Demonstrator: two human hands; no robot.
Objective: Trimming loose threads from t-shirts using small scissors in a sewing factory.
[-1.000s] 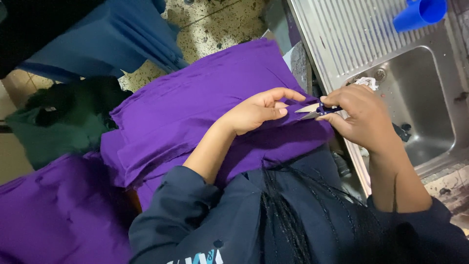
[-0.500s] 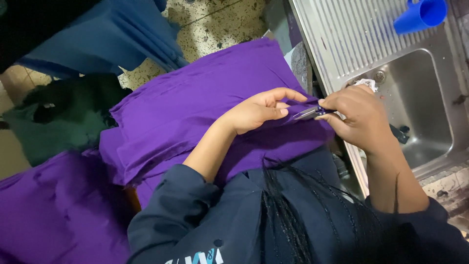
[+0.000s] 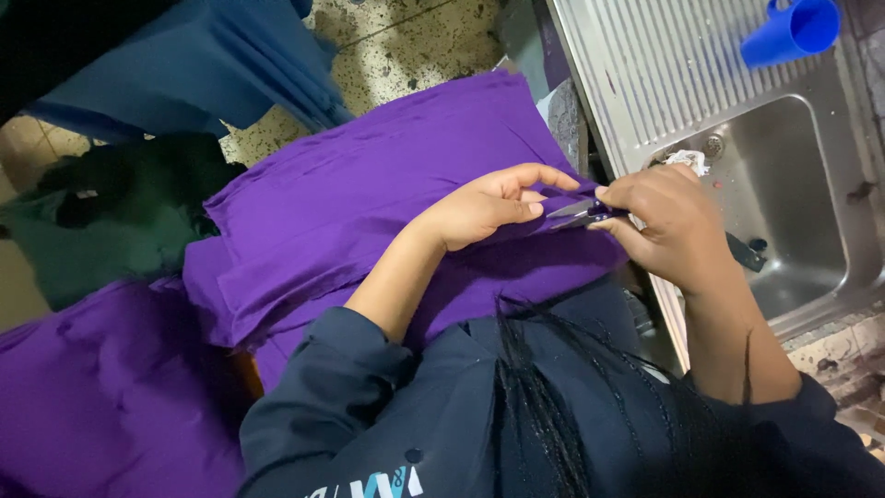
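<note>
A folded purple cloth [image 3: 369,212] lies across my lap. My left hand [image 3: 489,205] rests on its right edge, fingers pinching the fabric there. My right hand [image 3: 668,226] grips a small pair of thread snips [image 3: 576,214] with silver blades, their tips pointed at the cloth edge just beside my left fingertips. The two hands are nearly touching.
A steel sink [image 3: 793,203] with a ribbed drainboard stands at the right, with a blue plastic cup [image 3: 793,32] lying on it. More purple cloth [image 3: 101,397] is piled lower left, dark green cloth [image 3: 111,221] at the left, blue fabric [image 3: 194,69] upper left over a speckled floor [image 3: 415,37].
The snips and my right hand have stayed at the cloth's edge, shifting only slightly. My left hand holds the same spot.
</note>
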